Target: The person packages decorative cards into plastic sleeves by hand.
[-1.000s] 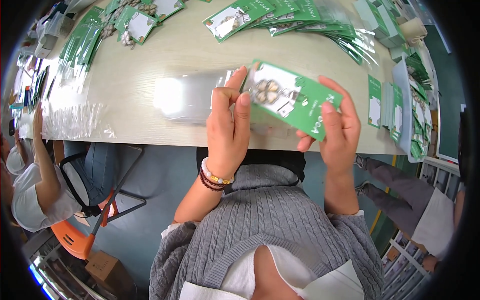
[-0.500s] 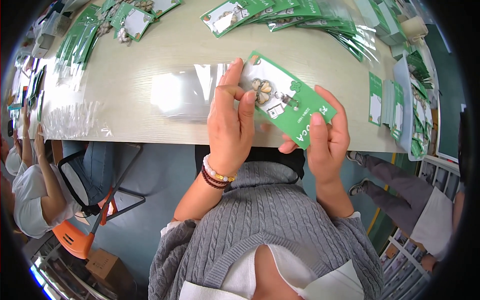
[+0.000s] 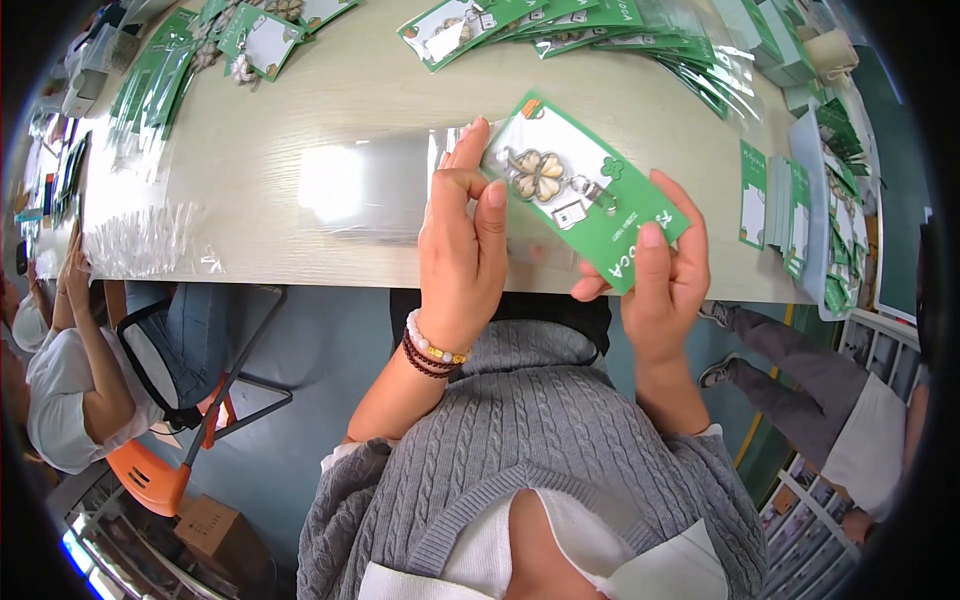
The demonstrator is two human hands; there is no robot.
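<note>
Between the thumb and fingers of my right hand (image 3: pixel 662 285) is a green and white backing card (image 3: pixel 625 205), tilted. On the card's face lies a keychain (image 3: pixel 540 176) with a cream four-leaf-clover charm and a metal clasp. My left hand (image 3: pixel 460 235) stands on edge at the card's left end, thumb close to the bent index finger, closed on the edge of a clear plastic bag (image 3: pixel 385 190). The bag lies flat on the table and runs behind that hand. Its grip is partly hidden.
Several bagged green cards (image 3: pixel 580 20) overlap at the far side. More cards with clover keychains (image 3: pixel 262 42) lie at far left, above a stack of clear bags (image 3: pixel 150 240). A blue-white bin (image 3: pixel 812 215) holds cards at right. Co-workers are at both sides.
My right hand has moved slightly right and up with the card, turning its face more into view. My left hand has hardly moved.
</note>
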